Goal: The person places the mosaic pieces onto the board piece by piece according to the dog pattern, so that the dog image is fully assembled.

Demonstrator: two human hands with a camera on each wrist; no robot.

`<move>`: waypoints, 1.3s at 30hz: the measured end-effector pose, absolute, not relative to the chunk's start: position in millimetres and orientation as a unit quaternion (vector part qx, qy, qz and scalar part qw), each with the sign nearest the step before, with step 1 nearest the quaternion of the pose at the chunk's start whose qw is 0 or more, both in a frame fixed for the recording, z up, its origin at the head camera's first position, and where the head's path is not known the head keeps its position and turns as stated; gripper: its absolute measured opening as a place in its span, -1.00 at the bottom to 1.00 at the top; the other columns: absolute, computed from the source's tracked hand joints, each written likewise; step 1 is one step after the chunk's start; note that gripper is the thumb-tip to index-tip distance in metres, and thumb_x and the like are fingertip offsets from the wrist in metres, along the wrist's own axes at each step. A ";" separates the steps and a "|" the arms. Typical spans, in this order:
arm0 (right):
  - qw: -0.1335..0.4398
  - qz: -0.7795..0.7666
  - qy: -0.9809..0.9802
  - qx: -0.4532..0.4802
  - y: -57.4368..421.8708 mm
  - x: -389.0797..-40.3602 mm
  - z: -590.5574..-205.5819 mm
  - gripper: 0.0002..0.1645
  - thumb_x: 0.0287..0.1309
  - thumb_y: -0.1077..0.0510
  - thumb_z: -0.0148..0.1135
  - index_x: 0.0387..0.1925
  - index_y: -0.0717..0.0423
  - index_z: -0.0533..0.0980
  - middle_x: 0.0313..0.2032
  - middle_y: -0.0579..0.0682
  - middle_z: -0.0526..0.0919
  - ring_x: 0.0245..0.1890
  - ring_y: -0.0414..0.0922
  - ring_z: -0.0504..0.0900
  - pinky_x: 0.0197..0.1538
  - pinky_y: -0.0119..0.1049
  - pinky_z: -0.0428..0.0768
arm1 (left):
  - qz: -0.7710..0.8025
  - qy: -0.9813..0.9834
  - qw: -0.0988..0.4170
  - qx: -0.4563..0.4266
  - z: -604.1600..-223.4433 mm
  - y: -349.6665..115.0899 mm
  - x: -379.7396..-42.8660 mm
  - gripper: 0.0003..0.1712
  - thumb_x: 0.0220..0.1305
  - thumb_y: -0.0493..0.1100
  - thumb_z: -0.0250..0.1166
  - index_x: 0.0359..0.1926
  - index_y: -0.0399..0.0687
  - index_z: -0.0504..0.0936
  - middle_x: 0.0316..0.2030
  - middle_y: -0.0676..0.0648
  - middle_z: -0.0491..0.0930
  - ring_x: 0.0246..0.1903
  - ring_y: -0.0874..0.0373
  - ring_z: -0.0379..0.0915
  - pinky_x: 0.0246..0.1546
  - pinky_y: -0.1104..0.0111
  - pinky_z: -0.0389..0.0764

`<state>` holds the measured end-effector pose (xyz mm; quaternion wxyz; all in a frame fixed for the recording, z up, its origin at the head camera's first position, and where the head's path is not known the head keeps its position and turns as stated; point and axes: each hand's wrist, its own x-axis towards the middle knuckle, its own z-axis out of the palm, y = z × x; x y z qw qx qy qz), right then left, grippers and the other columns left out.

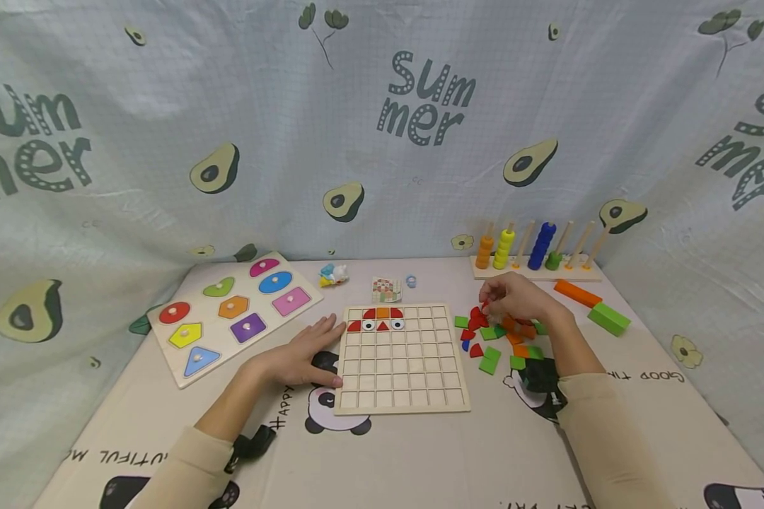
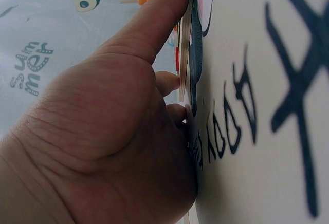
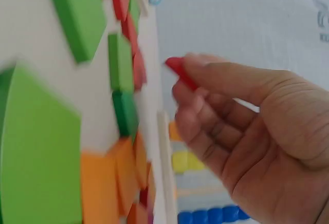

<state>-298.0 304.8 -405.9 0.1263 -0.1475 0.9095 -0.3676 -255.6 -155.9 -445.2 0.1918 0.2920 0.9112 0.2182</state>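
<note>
A wooden grid board [image 1: 402,392] lies flat on the table, with several red, orange and white eye-patterned tiles [image 1: 383,318] set in its top rows. My left hand [image 1: 302,357] rests at the board's left edge, fingers spread and thumb touching the rim. Over the loose pieces to the right of the board is my right hand [image 1: 518,297]. Its thumb and fingertip pinch a small red piece [image 3: 181,72], raised above the others. Beneath it spreads a pile of red, orange and green pieces [image 1: 490,360].
A shape puzzle board [image 1: 213,329] lies at the left. Behind the grid board are a small toy figure [image 1: 334,275], a picture card [image 1: 386,290] and a light blue ring [image 1: 410,281]. A bead-peg rack [image 1: 535,272] stands back right, near orange [image 1: 577,293] and green [image 1: 609,319] blocks.
</note>
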 end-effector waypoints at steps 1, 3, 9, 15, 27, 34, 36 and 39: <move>0.117 -0.377 0.906 -0.153 301.6 -298.0 -404.0 -0.78 0.12 0.21 0.36 -0.17 0.17 0.62 -0.34 0.00 0.69 -0.37 -0.01 0.59 -0.24 -0.18 0.63 | 0.218 0.911 0.192 0.292 -445.1 -155.9 -255.7 0.24 -0.04 0.44 0.32 0.52 0.23 -0.14 0.52 0.02 -0.35 0.49 0.06 -0.51 0.45 0.07 -0.32; 0.101 -0.394 0.899 -0.164 291.3 -297.0 -399.4 -0.75 0.14 0.19 0.34 -0.12 0.15 0.64 -0.27 -0.01 0.71 -0.31 -0.04 0.64 -0.14 -0.16 0.64 | 0.219 0.911 0.191 0.294 -444.6 -156.2 -255.8 0.24 -0.03 0.43 0.32 0.52 0.21 -0.13 0.52 0.01 -0.35 0.49 0.04 -0.51 0.45 0.05 -0.31; 0.102 -0.414 0.877 -0.221 243.3 -298.1 -394.1 -0.80 0.11 0.20 0.37 -0.17 0.04 0.69 -0.18 -0.01 0.71 -0.24 -0.07 0.68 -0.15 -0.08 0.66 | 0.228 0.908 0.188 0.298 -443.1 -156.8 -254.5 0.22 0.00 0.40 0.33 0.53 0.16 -0.12 0.52 -0.04 -0.34 0.49 0.00 -0.50 0.44 0.00 -0.31; 0.110 -0.363 0.877 -0.295 198.3 -305.3 -403.4 -0.83 0.02 0.27 0.42 -0.28 0.04 0.71 -0.32 -0.09 0.73 -0.30 -0.13 0.65 -0.24 -0.29 0.66 | 0.231 0.907 0.187 0.299 -442.4 -155.9 -253.3 0.22 -0.01 0.39 0.34 0.52 0.16 -0.11 0.52 -0.04 -0.33 0.49 0.01 -0.50 0.44 0.00 -0.31; 0.089 -0.211 0.921 -0.314 174.9 -310.0 -412.9 -0.89 0.01 0.10 0.47 -0.46 -0.08 0.63 -0.52 -0.23 0.63 -0.49 -0.24 0.50 -0.36 -0.36 0.53 | 0.217 0.912 0.194 0.290 -442.8 -155.8 -255.1 0.24 -0.03 0.44 0.32 0.52 0.25 -0.15 0.52 0.03 -0.36 0.49 0.09 -0.52 0.45 0.06 -0.32; 0.060 -0.170 0.925 -0.334 173.4 -307.1 -418.2 -0.80 0.08 -0.05 0.40 -0.52 -0.14 0.56 -0.58 -0.29 0.58 -0.56 -0.29 0.47 -0.44 -0.39 0.48 | 0.218 0.911 0.191 0.294 -443.7 -156.7 -255.0 0.24 -0.03 0.44 0.32 0.52 0.22 -0.15 0.52 0.01 -0.35 0.49 0.07 -0.51 0.45 0.05 -0.31; 0.057 -0.160 0.927 -0.334 172.0 -307.2 -419.0 -0.80 0.08 -0.06 0.40 -0.51 -0.13 0.56 -0.59 -0.30 0.57 -0.57 -0.30 0.47 -0.43 -0.40 0.48 | 0.218 0.911 0.191 0.293 -444.1 -156.7 -254.6 0.24 -0.03 0.44 0.32 0.52 0.24 -0.15 0.52 0.03 -0.35 0.49 0.09 -0.52 0.45 0.06 -0.31; 0.072 -0.169 0.928 -0.325 170.3 -307.3 -418.0 -0.86 0.07 0.01 0.42 -0.46 -0.09 0.61 -0.56 -0.30 0.59 -0.53 -0.30 0.50 -0.38 -0.41 0.52 | 0.221 0.911 0.189 0.294 -444.6 -156.9 -253.9 0.24 -0.03 0.43 0.32 0.52 0.22 -0.14 0.52 0.02 -0.35 0.49 0.08 -0.51 0.45 0.05 -0.30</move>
